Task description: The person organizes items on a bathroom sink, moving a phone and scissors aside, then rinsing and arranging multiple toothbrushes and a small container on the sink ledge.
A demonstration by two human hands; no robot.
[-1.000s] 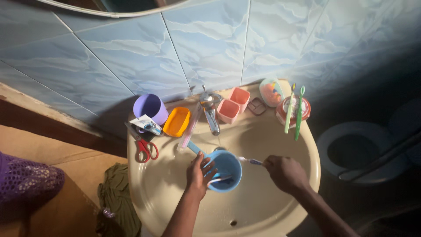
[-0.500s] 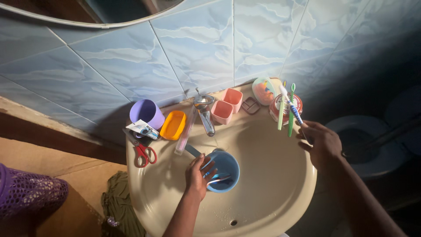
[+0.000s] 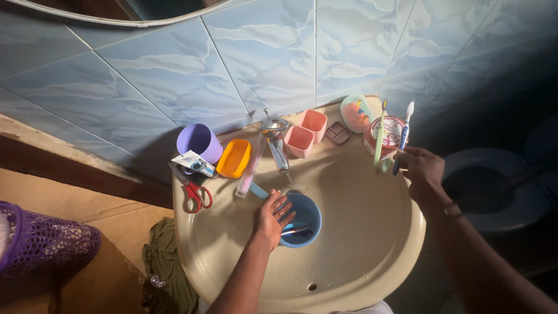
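Note:
My left hand (image 3: 271,216) rests on the rim of a blue cup (image 3: 302,218) that sits in the cream sink basin (image 3: 354,232); a toothbrush lies inside the cup. My right hand (image 3: 422,168) is at the sink's right rim, fingers around a blue and white toothbrush (image 3: 403,137) that lies across a red-lidded round jar (image 3: 390,132). A light green toothbrush (image 3: 379,138) lies across the same jar, next to it.
Along the sink's back edge stand a purple cup (image 3: 199,143), an orange soap dish (image 3: 234,158), a chrome tap (image 3: 276,142), two pink square cups (image 3: 307,133) and a small tube (image 3: 193,164). Red-handled scissors (image 3: 194,192) lie at left. A toilet (image 3: 494,192) is at right.
My right hand carried the blue and white toothbrush from the blue cup up to the red-lidded jar. My left hand stayed on the cup.

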